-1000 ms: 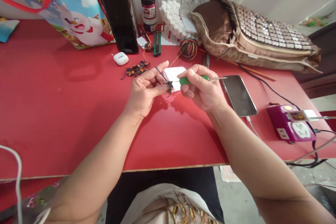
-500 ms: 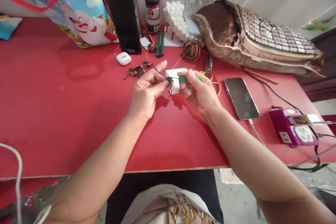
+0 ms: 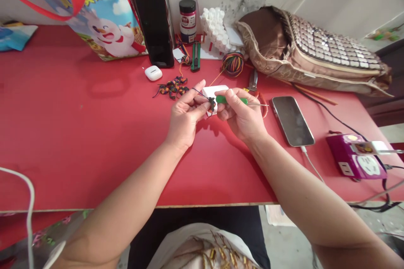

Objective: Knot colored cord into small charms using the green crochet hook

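Between the thumb and fingers of my left hand is a small crocheted piece of dark multicoloured yarn. A dark strand runs over the left fingers. My right hand grips a crochet hook by its green handle; its metal shaft points left to the yarn piece, and a thin metal end sticks out on the right. The two hands are close together above the red table. Just behind them lies a white card or box, partly hidden. More crocheted yarn pieces rest left of my left hand.
A ball of multicoloured yarn, a green cutter and a white earbud case lie behind the hands. To the right are a phone on a cable, a purple power socket and a sequined bag. A black phone stands upright.
The hook's shaft now reaches further past the yarn piece over the left fingers, and the hands are closer together. The whole view has shifted slightly.
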`<action>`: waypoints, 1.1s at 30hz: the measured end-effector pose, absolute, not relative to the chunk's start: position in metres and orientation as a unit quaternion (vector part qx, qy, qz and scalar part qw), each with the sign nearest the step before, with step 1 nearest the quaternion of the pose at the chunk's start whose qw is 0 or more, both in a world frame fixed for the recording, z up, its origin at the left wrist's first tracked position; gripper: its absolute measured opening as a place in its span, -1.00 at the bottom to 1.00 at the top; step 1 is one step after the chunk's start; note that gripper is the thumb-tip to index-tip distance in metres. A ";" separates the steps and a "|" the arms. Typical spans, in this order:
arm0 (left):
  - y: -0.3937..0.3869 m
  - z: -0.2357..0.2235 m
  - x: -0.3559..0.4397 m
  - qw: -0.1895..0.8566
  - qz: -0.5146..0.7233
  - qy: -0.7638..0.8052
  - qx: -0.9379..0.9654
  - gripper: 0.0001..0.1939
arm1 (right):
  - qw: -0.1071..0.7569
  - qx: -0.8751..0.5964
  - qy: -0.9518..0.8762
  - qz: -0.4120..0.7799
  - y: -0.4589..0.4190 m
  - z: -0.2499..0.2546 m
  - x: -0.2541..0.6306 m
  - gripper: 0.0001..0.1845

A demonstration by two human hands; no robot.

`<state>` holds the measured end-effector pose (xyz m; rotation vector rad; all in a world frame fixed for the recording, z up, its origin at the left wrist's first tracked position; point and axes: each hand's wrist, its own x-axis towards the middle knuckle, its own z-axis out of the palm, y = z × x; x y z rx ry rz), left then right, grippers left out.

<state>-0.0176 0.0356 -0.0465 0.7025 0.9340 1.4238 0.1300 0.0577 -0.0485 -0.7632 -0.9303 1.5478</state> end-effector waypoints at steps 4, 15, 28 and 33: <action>0.036 -0.047 -0.019 0.604 0.622 0.401 0.297 -0.56 | 0.550 -0.329 -0.393 0.660 0.058 -0.049 0.129 -0.59; 0.041 -0.045 -0.025 0.584 0.644 0.396 0.296 -0.51 | 0.548 -0.275 -0.391 0.686 0.056 -0.047 0.128 -0.67; 0.035 -0.032 -0.011 0.603 0.644 0.432 0.189 -0.65 | 0.608 -0.344 -0.590 0.405 0.043 -0.060 0.118 -0.73; 0.037 -0.025 -0.020 0.671 0.608 0.397 0.147 -0.72 | 0.608 -0.334 -0.587 0.418 0.044 -0.060 0.119 -0.73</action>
